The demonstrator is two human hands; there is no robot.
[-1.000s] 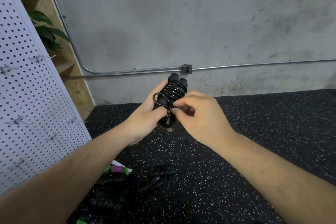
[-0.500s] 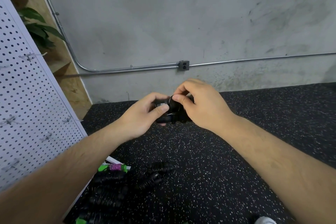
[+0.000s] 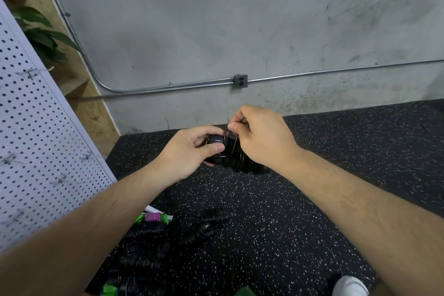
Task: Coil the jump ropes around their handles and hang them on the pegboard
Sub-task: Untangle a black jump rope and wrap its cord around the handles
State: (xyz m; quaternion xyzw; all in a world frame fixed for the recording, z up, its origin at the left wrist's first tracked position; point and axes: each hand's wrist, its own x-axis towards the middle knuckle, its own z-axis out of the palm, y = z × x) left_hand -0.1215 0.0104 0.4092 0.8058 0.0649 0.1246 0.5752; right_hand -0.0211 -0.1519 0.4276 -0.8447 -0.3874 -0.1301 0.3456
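A black jump rope, coiled around its two handles, lies sideways between my hands above the speckled black floor. My left hand grips the handle ends, thumb pressed on top. My right hand pinches a thin loop of the rope at the top of the coil between thumb and forefinger. The white pegboard with metal hooks stands at the left. Several more coiled black ropes and a green and purple one lie on the floor below.
A grey concrete wall with a metal conduit and an outlet box runs behind. A wooden shelf with a green plant stands at the far left. A white shoe tip shows at the bottom right.
The bundle went from upright to lying sideways and came lower. My right hand moved from the coil's lower side to pinch a loop at its top. The view tilted down.
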